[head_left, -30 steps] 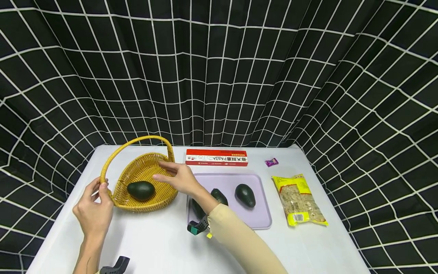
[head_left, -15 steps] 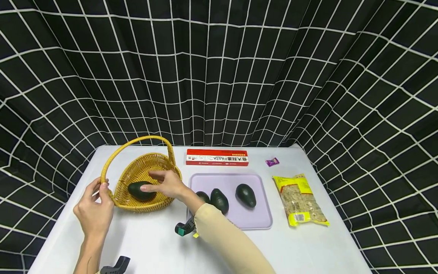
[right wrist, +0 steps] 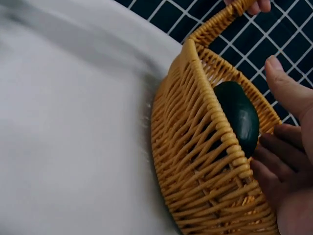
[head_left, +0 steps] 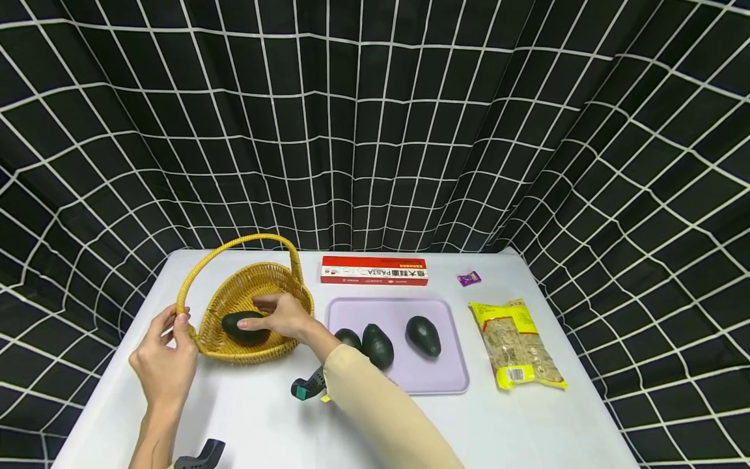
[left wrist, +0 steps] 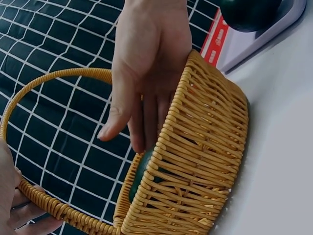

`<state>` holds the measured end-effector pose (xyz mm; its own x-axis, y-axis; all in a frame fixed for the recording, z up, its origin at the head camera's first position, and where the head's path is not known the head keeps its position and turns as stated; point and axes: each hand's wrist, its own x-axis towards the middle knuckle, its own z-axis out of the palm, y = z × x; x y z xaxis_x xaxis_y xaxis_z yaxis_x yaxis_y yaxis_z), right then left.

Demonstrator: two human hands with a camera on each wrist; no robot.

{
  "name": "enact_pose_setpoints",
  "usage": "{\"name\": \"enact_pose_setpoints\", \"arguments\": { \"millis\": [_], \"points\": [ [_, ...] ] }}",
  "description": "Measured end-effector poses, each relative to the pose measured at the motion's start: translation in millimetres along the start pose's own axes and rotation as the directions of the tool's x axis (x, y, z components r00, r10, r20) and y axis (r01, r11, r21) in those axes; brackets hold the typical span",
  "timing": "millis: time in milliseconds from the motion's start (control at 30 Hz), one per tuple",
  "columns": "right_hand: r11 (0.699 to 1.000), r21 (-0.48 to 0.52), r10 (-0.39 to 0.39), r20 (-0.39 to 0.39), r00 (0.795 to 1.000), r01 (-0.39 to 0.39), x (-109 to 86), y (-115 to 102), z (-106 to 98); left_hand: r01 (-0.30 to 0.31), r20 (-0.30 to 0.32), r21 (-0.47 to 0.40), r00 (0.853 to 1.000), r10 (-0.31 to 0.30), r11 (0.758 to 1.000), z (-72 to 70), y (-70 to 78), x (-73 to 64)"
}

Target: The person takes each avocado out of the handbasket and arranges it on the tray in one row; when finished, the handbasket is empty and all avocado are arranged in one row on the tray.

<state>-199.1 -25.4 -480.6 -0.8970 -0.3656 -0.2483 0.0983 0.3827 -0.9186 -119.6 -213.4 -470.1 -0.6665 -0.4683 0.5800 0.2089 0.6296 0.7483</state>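
Observation:
A yellow wicker basket (head_left: 253,357) with a tall arched handle (head_left: 212,255) stands at the left of the table. My left hand (head_left: 166,361) grips that handle low on its left side. One dark green avocado (right wrist: 239,115) lies inside the basket. My right hand (head_left: 286,318) reaches over the rim, thumb spread from its straight fingers. In the right wrist view the fingers come close to the avocado's end; whether they touch it is unclear. From the head, the right hand covers part of the avocado.
On a lilac tray (head_left: 454,384) lie several avocados, among them a middle one (head_left: 377,346) and a right one (head_left: 423,336). Behind it is a red pasta box (head_left: 374,271). A purple packet (head_left: 469,279) and a yellow noodle bag (head_left: 517,345) lie to the right.
My right hand has moved left and slightly down, deeper into the basket, to the avocado there. My left hand has kept its hold on the handle.

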Motion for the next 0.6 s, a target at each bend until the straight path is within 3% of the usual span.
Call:
{"name": "enact_pose_setpoints", "arguments": {
  "millis": [267,600],
  "points": [
    [0.999,-0.003,0.048,-0.02,0.999,-0.048,6.1,-0.4,5.9,-0.002,0.015,0.01,1.0,0.001,1.0,-0.1,1.1,-0.5],
    [0.978,-0.181,0.082,-0.11,0.991,-0.101,9.1,-1.9,14.7,-0.02,0.025,0.031,1.0,0.02,0.999,-1.3,2.9,-0.4]
  ]
}}
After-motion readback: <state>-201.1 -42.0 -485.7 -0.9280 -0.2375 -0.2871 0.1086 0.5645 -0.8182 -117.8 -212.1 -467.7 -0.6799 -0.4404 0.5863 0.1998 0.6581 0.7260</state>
